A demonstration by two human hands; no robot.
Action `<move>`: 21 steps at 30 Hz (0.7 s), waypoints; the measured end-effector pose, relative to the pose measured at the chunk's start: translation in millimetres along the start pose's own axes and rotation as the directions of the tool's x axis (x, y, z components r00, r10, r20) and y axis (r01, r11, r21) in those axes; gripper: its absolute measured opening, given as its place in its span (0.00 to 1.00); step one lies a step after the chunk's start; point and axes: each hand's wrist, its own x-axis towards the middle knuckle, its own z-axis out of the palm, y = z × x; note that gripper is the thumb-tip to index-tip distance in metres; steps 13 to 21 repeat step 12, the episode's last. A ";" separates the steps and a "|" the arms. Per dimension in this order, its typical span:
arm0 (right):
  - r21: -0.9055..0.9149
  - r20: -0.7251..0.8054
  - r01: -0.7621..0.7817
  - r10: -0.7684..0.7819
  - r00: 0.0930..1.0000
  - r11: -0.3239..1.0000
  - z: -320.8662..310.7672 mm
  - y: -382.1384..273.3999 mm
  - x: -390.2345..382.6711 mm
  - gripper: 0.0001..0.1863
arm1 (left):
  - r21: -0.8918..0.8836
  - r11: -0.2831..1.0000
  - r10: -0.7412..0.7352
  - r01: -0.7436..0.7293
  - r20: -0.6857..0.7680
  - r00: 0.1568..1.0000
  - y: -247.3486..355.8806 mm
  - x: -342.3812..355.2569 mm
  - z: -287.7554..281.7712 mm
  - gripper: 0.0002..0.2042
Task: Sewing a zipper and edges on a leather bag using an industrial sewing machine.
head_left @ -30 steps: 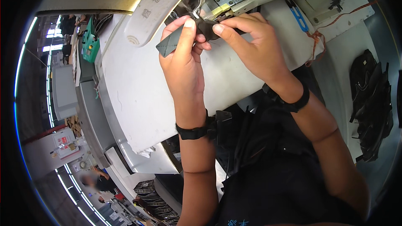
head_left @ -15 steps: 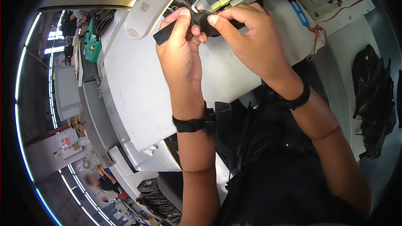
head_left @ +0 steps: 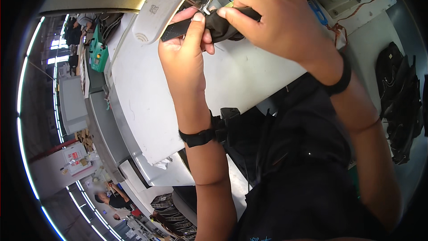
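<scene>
Two hands [head_left: 232, 31] pinch one black strap [head_left: 214, 22].

Both hands, left [head_left: 185, 58] and right [head_left: 278, 18], raised together, fingers pinched.

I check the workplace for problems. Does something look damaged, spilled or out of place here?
Nothing stands out. The left hand and right hand hold a black fabric piece under the needle; the white table shows no spill.
</scene>
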 end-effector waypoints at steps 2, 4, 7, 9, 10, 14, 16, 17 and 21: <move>0.144 0.088 -0.001 -0.012 0.996 0.990 -4.7 3.5 11.8 0.12 | 0.017 0.999 -0.043 0.043 -0.001 0.999 3.5 1.6 -2.9 0.11; 0.150 0.151 -0.020 -0.003 0.989 0.989 -11.7 1.0 17.4 0.12 | -0.003 0.998 -0.059 0.059 0.011 0.998 4.4 2.2 -3.0 0.10; 0.132 0.356 -0.080 0.028 0.934 0.988 -25.4 2.7 24.3 0.12 | -0.024 0.997 -0.071 0.070 -0.019 0.997 4.6 2.1 0.0 0.09; 0.005 0.250 -0.068 0.065 0.966 0.998 -20.4 1.0 21.8 0.12 | -0.038 0.997 -0.073 0.072 -0.019 0.997 4.8 2.0 -0.6 0.09; 0.004 0.248 -0.066 0.063 0.967 0.998 -15.0 1.9 21.3 0.12 | -0.029 0.996 -0.086 0.085 -0.017 0.996 4.9 2.1 -1.1 0.09; 0.143 0.027 0.038 -0.042 0.999 0.989 -5.5 7.6 23.5 0.12 | -0.023 0.995 -0.094 0.093 -0.011 0.996 5.4 4.4 0.1 0.09; 0.143 0.027 0.038 -0.042 0.999 0.989 -5.5 7.6 23.5 0.12 | -0.023 0.995 -0.094 0.093 -0.011 0.996 5.4 4.4 0.1 0.09; 0.143 0.027 0.038 -0.042 0.999 0.989 -5.5 7.6 23.5 0.12 | -0.023 0.995 -0.094 0.093 -0.011 0.996 5.4 4.4 0.1 0.09; 0.143 0.027 0.038 -0.042 0.999 0.989 -5.5 7.6 23.5 0.12 | -0.023 0.995 -0.094 0.093 -0.011 0.996 5.4 4.4 0.1 0.09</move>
